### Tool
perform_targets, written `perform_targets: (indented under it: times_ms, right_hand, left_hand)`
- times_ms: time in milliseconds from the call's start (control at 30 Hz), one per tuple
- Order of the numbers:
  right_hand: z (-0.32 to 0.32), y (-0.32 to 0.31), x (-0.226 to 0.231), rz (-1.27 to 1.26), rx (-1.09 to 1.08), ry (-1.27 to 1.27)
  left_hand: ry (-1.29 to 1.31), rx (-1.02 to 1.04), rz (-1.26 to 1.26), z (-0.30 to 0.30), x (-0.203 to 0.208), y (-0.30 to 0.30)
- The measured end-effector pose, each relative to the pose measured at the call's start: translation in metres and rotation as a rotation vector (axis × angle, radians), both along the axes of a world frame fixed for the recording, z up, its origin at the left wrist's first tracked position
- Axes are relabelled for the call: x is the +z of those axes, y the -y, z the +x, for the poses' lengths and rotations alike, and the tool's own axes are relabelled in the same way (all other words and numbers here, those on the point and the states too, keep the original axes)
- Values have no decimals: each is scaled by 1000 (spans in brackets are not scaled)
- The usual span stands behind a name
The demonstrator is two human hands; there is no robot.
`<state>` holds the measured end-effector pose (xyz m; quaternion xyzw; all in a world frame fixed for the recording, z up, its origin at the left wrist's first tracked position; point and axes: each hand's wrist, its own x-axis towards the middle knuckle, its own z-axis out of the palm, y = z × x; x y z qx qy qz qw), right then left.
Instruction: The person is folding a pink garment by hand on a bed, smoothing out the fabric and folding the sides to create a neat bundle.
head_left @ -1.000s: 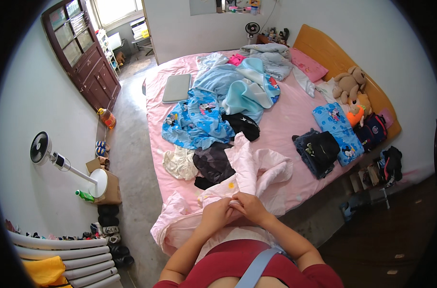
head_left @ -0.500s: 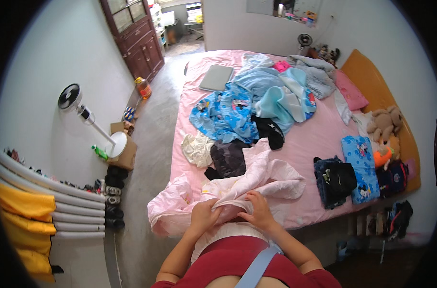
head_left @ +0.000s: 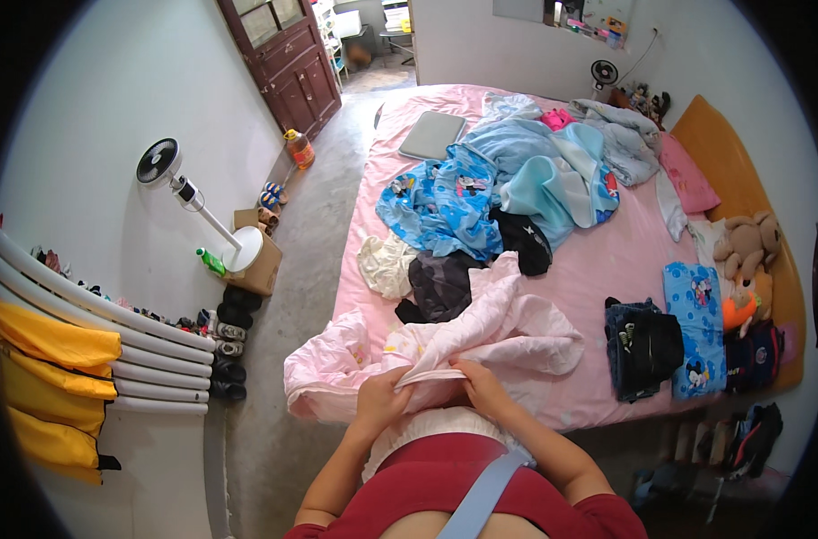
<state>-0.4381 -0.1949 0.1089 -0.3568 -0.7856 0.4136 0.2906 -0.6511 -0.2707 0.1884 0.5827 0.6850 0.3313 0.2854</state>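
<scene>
A pale pink quilt cover (head_left: 526,337) lies crumpled over the near edge of the bed, part of it hanging over the side. My left hand (head_left: 382,397) grips its near edge with fingers closed. A short way to the right, my right hand (head_left: 482,386) pinches the same edge, which stretches as a band between the two hands. Just beyond the cover are dark grey patterned clothing (head_left: 440,286) and a cream-white garment (head_left: 387,266). Farther off lies a bright blue cartoon-print cloth (head_left: 445,202), with a black garment (head_left: 524,242) beside it.
Folded dark clothes (head_left: 644,349) and a folded blue printed cloth (head_left: 694,332) lie right on the pink bed sheet (head_left: 580,269). Plush toys (head_left: 748,242) rest by the wooden headboard (head_left: 768,292). A standing fan (head_left: 198,202) and a white slatted rack (head_left: 162,370) stand left.
The view has shifted slightly left, so the room appears farther right. My right hand has closed more tightly on the cover's edge, and that edge is now pulled straighter between my hands.
</scene>
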Motion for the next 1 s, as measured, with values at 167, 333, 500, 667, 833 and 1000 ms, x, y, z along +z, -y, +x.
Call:
perform_targets:
  times_ms: [167,333,500,667,833,1000]
  right_hand:
    - [18,-10,4,-166,-37,-26]
    - [29,-14,8,-221,-79,6]
    - [51,-40,46,-247,108,126]
    - [42,-81,74,-180,216,275]
    - [-2,-118,71,-115,409,314]
    - [-42,-133,55,-185,680,413]
  left_hand:
    - [-52,-75,27,6,1,-7]
    - [-63,-167,23,5,-1,-13]
    - [-68,-251,26,5,1,-16]
    - [-36,-353,95,9,5,-10]
    - [-39,-358,123,4,2,-3]
    - [-125,-337,70,-5,7,6]
